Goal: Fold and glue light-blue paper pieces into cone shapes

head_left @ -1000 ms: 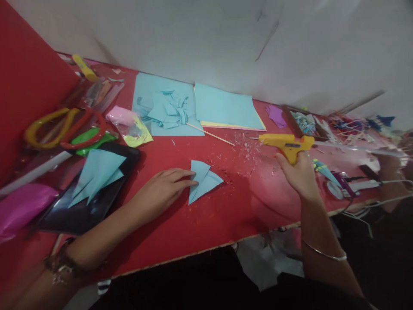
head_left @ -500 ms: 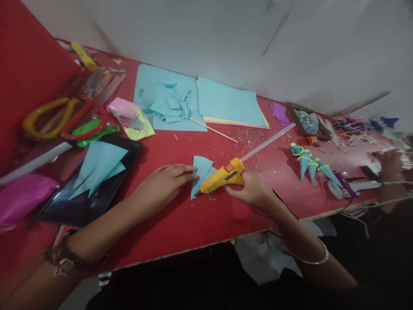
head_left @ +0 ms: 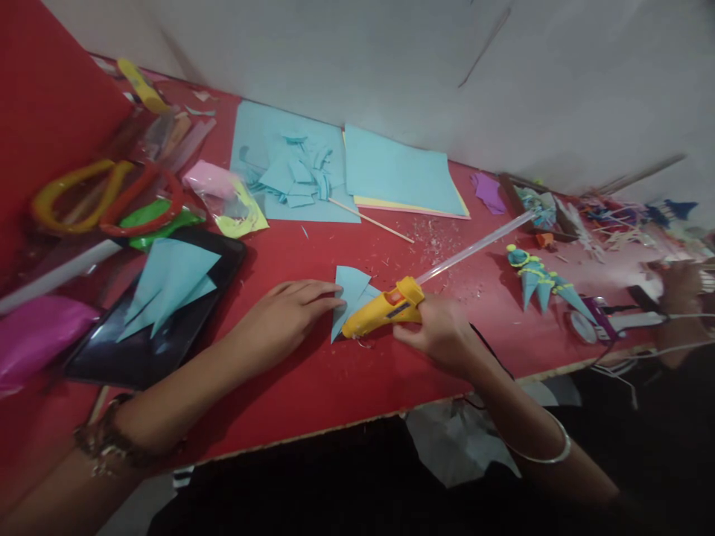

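A yellow glue gun [head_left: 380, 314] is gripped in my right hand [head_left: 440, 327], with a long clear glue stick [head_left: 474, 247] jutting out of its back. Its nozzle points left and down over the lower part of a folded light blue paper piece [head_left: 348, 283], which lies on the red table. The tip itself is hard to make out. My left hand [head_left: 296, 309] lies flat, fingers stretched out, with the fingertips at the left edge of that paper. More blue paper pieces [head_left: 170, 279] rest to the left on a black, glossy flat object [head_left: 215, 286].
Behind lie blue paper scraps [head_left: 290, 179], paper sheets [head_left: 402, 167] and a thin stick [head_left: 372, 221]. Rings of tape [head_left: 48, 205] and plastic packets crowd the left. Small blue paper cones [head_left: 539, 283] with yellow trim stand right, near another person's hand [head_left: 678, 286] and white cables.
The glue gun has shifted slightly, its nozzle a little further left along the paper, and the glue stick's far end sits further right. My left hand stays at the paper's edge.
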`<state>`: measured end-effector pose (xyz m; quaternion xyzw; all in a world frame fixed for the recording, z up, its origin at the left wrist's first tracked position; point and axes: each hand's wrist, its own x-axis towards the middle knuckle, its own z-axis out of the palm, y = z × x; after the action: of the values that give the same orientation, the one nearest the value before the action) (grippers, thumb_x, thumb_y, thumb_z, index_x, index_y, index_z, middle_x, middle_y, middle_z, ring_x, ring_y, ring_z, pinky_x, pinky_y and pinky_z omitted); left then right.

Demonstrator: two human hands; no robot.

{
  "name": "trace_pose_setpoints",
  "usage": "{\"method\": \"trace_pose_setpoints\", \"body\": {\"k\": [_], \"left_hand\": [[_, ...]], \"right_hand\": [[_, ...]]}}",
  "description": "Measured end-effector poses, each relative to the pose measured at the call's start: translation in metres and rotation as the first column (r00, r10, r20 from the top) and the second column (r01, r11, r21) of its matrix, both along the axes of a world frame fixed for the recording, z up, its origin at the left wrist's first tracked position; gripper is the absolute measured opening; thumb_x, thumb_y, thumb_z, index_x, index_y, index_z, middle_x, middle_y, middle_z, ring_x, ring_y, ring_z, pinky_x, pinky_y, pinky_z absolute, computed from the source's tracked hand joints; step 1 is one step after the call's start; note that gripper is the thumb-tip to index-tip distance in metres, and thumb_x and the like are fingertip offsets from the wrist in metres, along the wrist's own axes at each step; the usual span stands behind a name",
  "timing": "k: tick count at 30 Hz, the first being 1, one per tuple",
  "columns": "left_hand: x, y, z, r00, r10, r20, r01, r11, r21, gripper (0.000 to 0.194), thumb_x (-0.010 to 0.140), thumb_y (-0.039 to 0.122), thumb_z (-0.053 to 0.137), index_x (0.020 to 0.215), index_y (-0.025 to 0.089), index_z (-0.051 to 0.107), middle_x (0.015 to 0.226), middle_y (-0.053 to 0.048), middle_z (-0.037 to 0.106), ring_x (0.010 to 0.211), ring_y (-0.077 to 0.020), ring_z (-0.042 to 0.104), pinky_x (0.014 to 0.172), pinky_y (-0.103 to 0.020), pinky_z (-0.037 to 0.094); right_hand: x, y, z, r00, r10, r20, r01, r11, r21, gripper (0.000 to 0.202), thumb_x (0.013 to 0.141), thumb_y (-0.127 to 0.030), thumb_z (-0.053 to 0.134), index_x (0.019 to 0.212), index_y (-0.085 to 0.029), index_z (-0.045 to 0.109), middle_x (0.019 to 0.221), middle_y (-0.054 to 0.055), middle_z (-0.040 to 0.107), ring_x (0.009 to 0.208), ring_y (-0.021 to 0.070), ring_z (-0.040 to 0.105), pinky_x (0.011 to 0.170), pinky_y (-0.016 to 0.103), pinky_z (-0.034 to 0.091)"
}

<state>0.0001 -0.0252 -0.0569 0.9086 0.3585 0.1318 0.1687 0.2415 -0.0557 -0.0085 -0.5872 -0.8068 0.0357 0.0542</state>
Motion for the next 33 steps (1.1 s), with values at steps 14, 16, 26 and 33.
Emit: {"method": "trace_pose_setpoints", "body": {"k": [14, 16, 26, 33], "left_hand": [[-0.0003, -0.0008, 0.0035, 1.0, 0.004, -0.006, -0.004, 1.0, -0.024, 0.049, 0.078, 0.007, 0.035, 0.119, 0.024, 0.056, 0.129, -0.004, 0.055, 0.115, -0.021, 0.05, 0.097, -0.041, 0.04], [-0.0001, -0.0008, 0.0042, 1.0, 0.008, -0.006, -0.008, 0.999, -0.033, 0.049, 0.078, 0.006, 0.034, 0.119, 0.024, 0.056, 0.129, -0.004, 0.055, 0.115, -0.0213, 0.051, 0.096, -0.042, 0.04], [0.0007, -0.0017, 0.0068, 1.0, 0.014, -0.019, -0.015, 1.0, -0.027, 0.05, 0.078, 0.006, 0.034, 0.118, 0.024, 0.057, 0.128, -0.002, 0.056, 0.114, -0.0229, 0.052, 0.095, -0.041, 0.042], [0.0008, -0.0017, 0.0055, 1.0, 0.013, -0.017, -0.013, 0.999, -0.034, 0.051, 0.077, 0.005, 0.036, 0.118, 0.025, 0.056, 0.128, -0.003, 0.056, 0.114, -0.0217, 0.052, 0.095, -0.042, 0.042]], "right_hand": [[0.0011, 0.0004, 0.0013, 0.992, 0.1, 0.08, -0.106, 0.992, 0.066, 0.018, 0.07, -0.028, 0.057, 0.075, -0.012, 0.063, 0.063, 0.007, 0.062, 0.052, 0.0148, 0.052, 0.048, 0.025, 0.029], [0.0016, 0.0003, 0.0018, 0.991, 0.117, 0.069, -0.122, 0.989, 0.081, 0.019, 0.071, -0.027, 0.056, 0.079, -0.011, 0.063, 0.064, 0.007, 0.062, 0.053, 0.015, 0.053, 0.048, 0.025, 0.031], [0.0041, 0.0008, 0.0023, 0.996, 0.078, 0.033, -0.079, 0.996, 0.043, 0.03, 0.071, -0.023, 0.053, 0.098, -0.014, 0.062, 0.072, 0.008, 0.064, 0.061, 0.0184, 0.057, 0.052, 0.027, 0.038], [0.0072, 0.0014, 0.0008, 0.998, 0.061, 0.016, -0.062, 0.997, 0.051, 0.032, 0.07, -0.022, 0.055, 0.1, -0.012, 0.061, 0.074, 0.009, 0.063, 0.063, 0.0192, 0.057, 0.053, 0.028, 0.038]]}}
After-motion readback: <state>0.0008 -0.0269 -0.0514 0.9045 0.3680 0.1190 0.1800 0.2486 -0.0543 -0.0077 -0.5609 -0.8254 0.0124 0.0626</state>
